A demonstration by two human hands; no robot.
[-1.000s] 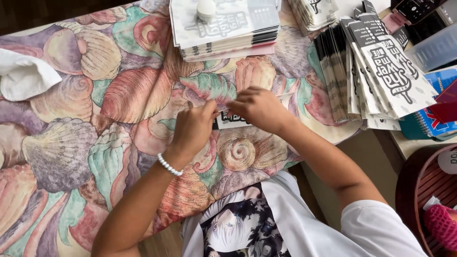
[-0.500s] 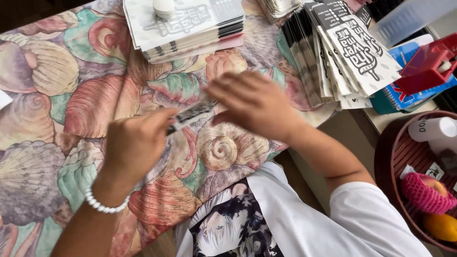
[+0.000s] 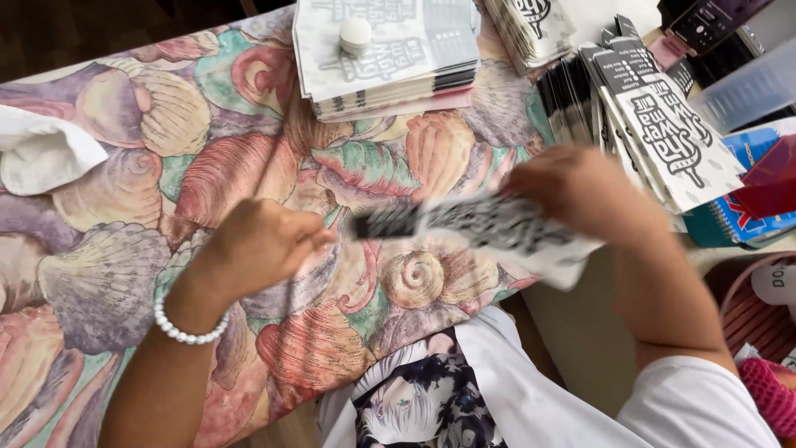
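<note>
Since half a second earlier, the black-and-white printed leaflet [image 3: 489, 226] had swung out flatter and wider across the gap between the hands, motion-blurred, and the view had shifted so that the white cloth [image 3: 37, 153] showed again at the left edge. Right hand [image 3: 572, 191] had its fingers closed on the leaflet's right end; the grip itself was blurred. Left hand [image 3: 261, 245], wearing a white bead bracelet [image 3: 186, 328], was curled loosely just beside the leaflet's dark left end; whether the fingertips touched it could not be told. Leaflet was held above the seashell-patterned tablecloth [image 3: 124, 124], near the table's front edge.

Containers: a reddish round basket [image 3: 750, 319] at lower right held a pink knitted item [image 3: 767, 394] and a white label, partly cut off by the frame. A clear plastic bin [image 3: 742, 87] at upper right; contents not discernible.

Stack of booklets [image 3: 385, 62] lay at top centre with a small white round cap [image 3: 355, 35] on top. Row of upright leaflets [image 3: 655, 124] stood well right of it, just above the right hand. A blue spiral notebook [image 3: 738, 220] lay beside them.
</note>
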